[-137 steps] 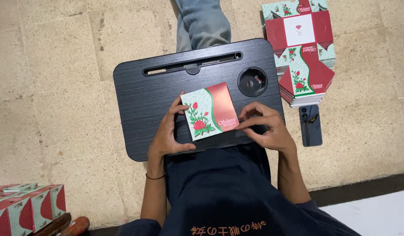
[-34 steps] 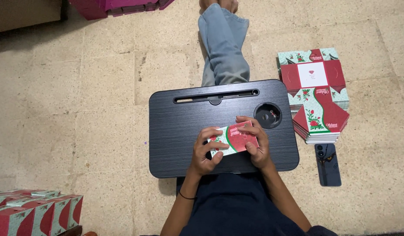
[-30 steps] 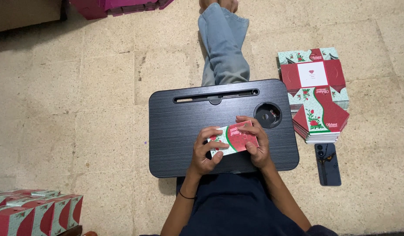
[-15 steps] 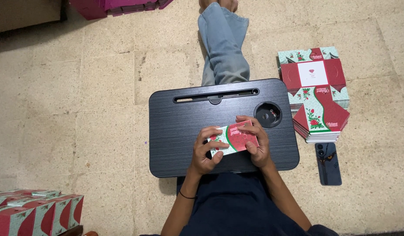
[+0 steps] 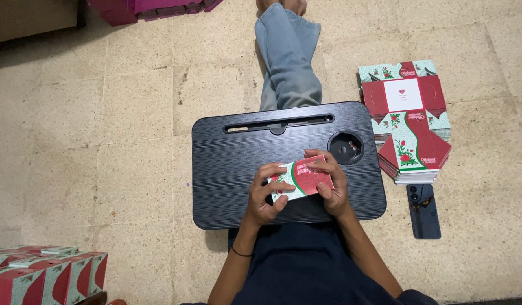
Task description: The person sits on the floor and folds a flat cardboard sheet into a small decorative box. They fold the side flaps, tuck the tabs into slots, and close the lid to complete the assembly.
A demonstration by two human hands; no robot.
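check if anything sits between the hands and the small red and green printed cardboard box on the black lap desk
Nothing visible does. The left hand and right hand both grip the small red and green printed cardboard box directly, one at each end, over the black rectangular lap desk. The stack of flat box blanks and the dark phone lie off to the right.

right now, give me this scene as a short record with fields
left hand: left hand grips the left end of the small carton
right hand: right hand grips its right end
carton: red, white and green, held over the black lap desk
right of desk: stack of flat cartons, dark phone on floor
lower left: folded cartons
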